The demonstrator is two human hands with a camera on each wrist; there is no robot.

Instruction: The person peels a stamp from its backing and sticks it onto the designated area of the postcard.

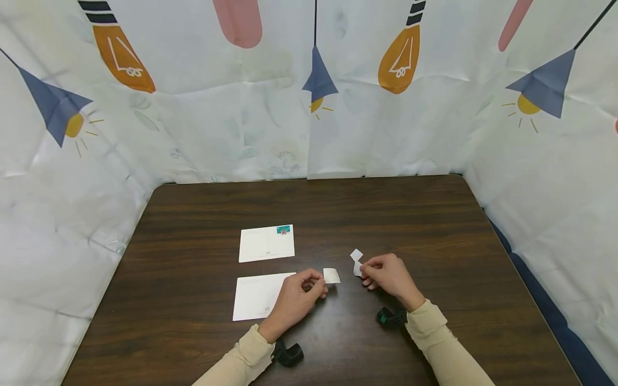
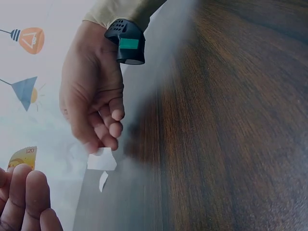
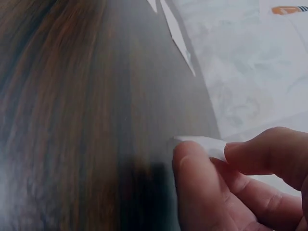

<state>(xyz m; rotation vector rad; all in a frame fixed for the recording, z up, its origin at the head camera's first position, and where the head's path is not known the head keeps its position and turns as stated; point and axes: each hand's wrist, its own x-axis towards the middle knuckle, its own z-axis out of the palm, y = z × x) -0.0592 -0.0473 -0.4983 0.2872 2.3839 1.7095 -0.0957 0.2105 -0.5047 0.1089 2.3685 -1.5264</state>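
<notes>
My left hand [image 1: 295,297] pinches a postage stamp [image 1: 331,276] by its edge. The head view shows the stamp's white back; its yellow printed face [image 2: 25,158] with "1.20" appears in the left wrist view. Farther right, my right hand [image 1: 391,276] pinches a small white piece of paper [image 1: 358,269] between thumb and forefinger. Just beyond that lies another small white paper scrap [image 1: 356,254]; whether the two pieces join, I cannot tell. A white postcard [image 1: 253,295] lies left of my left hand, which hides its right part.
Above that card lies a second postcard [image 1: 263,246], bearing a teal stamp [image 1: 283,230] in its upper right corner. Both rest on a dark wooden table [image 1: 410,214]. White printed curtains [image 1: 217,128] surround the table's back and sides.
</notes>
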